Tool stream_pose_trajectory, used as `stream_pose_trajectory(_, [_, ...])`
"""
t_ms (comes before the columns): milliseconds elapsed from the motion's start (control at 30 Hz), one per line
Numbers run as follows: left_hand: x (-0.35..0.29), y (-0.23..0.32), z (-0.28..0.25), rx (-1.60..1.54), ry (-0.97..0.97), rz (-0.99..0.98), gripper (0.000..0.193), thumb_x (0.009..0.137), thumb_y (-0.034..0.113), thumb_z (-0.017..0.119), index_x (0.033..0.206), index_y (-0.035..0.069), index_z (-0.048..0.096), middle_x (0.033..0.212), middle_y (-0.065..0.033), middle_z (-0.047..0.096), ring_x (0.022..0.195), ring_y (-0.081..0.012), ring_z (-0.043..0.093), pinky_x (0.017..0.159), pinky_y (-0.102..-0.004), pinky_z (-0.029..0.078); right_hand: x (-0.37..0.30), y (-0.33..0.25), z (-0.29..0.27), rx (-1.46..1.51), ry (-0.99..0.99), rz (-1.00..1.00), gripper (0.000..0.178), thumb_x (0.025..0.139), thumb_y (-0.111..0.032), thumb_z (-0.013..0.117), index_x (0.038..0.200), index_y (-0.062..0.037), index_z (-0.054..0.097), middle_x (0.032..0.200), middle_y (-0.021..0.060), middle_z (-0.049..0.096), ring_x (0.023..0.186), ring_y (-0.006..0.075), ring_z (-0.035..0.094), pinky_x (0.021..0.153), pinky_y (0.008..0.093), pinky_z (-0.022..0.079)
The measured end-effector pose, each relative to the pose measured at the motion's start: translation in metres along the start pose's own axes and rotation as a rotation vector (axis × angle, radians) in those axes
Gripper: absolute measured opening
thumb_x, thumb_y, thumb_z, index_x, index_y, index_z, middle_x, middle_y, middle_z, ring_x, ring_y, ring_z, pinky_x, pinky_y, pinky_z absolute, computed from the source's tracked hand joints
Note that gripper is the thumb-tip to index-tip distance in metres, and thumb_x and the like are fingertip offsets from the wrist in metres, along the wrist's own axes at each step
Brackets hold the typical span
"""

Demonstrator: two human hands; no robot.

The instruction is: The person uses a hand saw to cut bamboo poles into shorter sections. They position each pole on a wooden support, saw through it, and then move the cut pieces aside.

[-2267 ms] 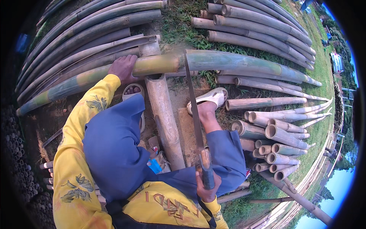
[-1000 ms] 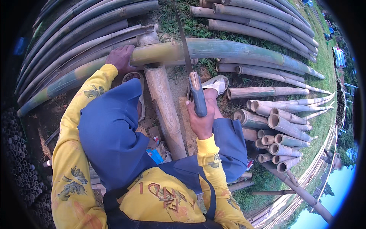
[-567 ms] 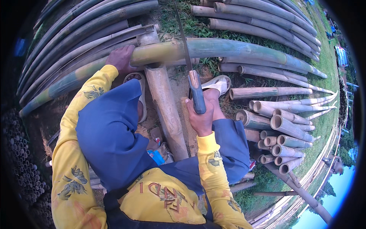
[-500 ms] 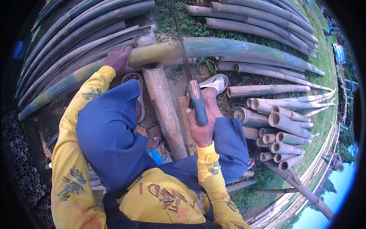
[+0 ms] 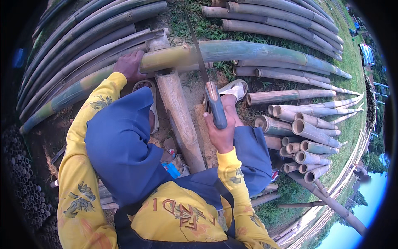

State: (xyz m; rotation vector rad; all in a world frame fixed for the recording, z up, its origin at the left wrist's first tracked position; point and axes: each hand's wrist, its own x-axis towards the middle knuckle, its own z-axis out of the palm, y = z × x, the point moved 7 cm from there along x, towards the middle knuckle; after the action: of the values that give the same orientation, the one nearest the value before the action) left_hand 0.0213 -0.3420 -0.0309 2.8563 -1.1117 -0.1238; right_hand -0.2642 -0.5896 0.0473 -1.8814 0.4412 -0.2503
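Observation:
A long green bamboo pole (image 5: 244,50) lies crosswise in front of me, over an upright-leaning brown bamboo post (image 5: 179,112). My left hand (image 5: 129,66) grips the pole left of that post. In my right hand (image 5: 219,132) is a handsaw (image 5: 214,104), its fingers wrapped round the dark handle. The long thin blade points away from me and crosses the pole just right of the post, touching it or in a cut; the exact depth cannot be seen. Pale sawdust lies on the ground beneath the blade.
Several cut bamboo pieces (image 5: 311,133) are stacked at the right. Long poles (image 5: 124,16) lie at the far left, and more poles (image 5: 282,31) at the far right. Many small bamboo ends (image 5: 23,178) show at the lower left. My sandalled foot (image 5: 234,89) stands near the saw.
My right hand has pushed the saw slightly away from me, its handle now a little farther up. The left hand stays in place on the pole.

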Motion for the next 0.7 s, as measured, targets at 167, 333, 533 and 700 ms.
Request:
stream_pose_trajectory(167, [-0.004, 0.004, -0.001, -0.011, 0.004, -0.033, 0.084, 0.065, 0.050, 0.091, 0.126, 0.004, 0.055, 0.118, -0.0183, 0.066, 0.108, -0.0383, 0.067, 0.095, -0.0480, 0.054, -0.142, -0.061, -0.066, -0.159, 0.047, 0.126, 0.013, 0.089, -0.003, 0.076, 0.101, 0.0013, 0.070, 0.068, 0.0056, 0.059, 0.059, 0.0106, 0.053, 0.058, 0.0297, 0.046])
stream_pose_trajectory(333, [0.006, 0.013, -0.005, -0.016, 0.011, -0.019, 0.077, 0.066, 0.045, 0.090, 0.122, 0.006, 0.055, 0.117, -0.0169, 0.066, 0.111, -0.0371, 0.067, 0.094, -0.0486, 0.055, -0.011, 0.000, -0.018, -0.013, 0.015, 0.106, 0.016, 0.091, -0.007, 0.075, 0.086, 0.0011, 0.062, 0.064, 0.0057, 0.055, 0.057, 0.0124, 0.048, 0.056, 0.0323, 0.042])
stream_pose_trajectory(533, [0.002, 0.003, -0.008, -0.021, 0.002, -0.019, 0.074, 0.066, 0.040, 0.090, 0.121, 0.005, 0.054, 0.120, -0.0196, 0.066, 0.111, -0.0390, 0.067, 0.096, -0.0486, 0.055, -0.038, -0.019, -0.014, -0.005, 0.025, 0.091, 0.014, 0.090, -0.005, 0.076, 0.089, 0.0006, 0.064, 0.065, 0.0084, 0.056, 0.058, 0.0129, 0.050, 0.058, 0.0314, 0.045])
stream_pose_trajectory(700, [-0.007, 0.006, 0.003, -0.006, -0.034, -0.037, 0.076, 0.066, 0.041, 0.090, 0.122, 0.005, 0.054, 0.121, -0.0191, 0.066, 0.110, -0.0389, 0.067, 0.097, -0.0478, 0.054, -0.135, -0.059, -0.064, -0.139, 0.005, 0.147, 0.023, 0.088, -0.002, 0.075, 0.110, 0.0041, 0.072, 0.075, 0.0122, 0.066, 0.063, 0.0162, 0.064, 0.065, 0.0305, 0.052])
